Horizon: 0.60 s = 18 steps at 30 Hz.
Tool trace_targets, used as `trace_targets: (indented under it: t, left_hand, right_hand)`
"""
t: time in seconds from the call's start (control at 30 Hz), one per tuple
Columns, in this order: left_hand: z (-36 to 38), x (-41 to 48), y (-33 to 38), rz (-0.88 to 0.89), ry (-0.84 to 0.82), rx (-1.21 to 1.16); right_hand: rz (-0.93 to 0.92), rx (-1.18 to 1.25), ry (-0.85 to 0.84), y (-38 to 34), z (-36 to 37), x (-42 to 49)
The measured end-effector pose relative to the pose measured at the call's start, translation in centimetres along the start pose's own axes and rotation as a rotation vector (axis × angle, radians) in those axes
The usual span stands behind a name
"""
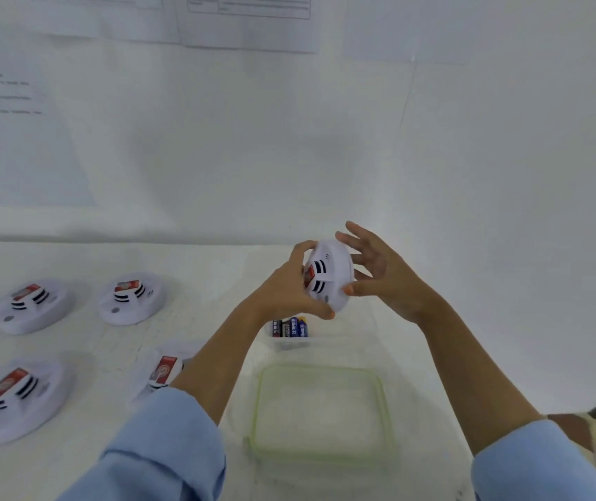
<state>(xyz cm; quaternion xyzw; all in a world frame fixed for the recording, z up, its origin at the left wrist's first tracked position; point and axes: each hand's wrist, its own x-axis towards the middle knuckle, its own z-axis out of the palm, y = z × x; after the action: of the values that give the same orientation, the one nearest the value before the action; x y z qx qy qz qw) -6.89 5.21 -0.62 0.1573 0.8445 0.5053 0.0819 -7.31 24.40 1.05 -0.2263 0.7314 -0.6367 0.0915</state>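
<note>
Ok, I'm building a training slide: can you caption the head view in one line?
Left hand grips a white smoke detector, right hand touching its rim, above a clear tub of batteries.

This looks like a small assembly or test station: a plain white counter (108, 341) against a wall with printed sheets (246, 23), 4 identical smoke detectors (33, 305) laid out, and a tub (289, 344) of batteries (291, 327).

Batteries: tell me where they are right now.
In the head view the batteries stand in a small clear tub near mid-frame, directly below the smoke detector that the left hand grips, behind the green-rimmed container.
</note>
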Motion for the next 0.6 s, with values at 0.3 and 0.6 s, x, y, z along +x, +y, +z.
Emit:
trace_targets:
  t: [0.3, 0.6]
  left_hand:
    - [0.7, -0.2, -1.3, 0.005, 0.051, -0.293]
    - [1.1, -0.2, -1.6, 0.041, 0.047, -0.28]
  right_hand:
    - [0.162, 0.123, -0.141, 2.3, 0.4, -0.1]
    - [0.121, -0.028, 0.004, 2.3, 1.5, 0.3]
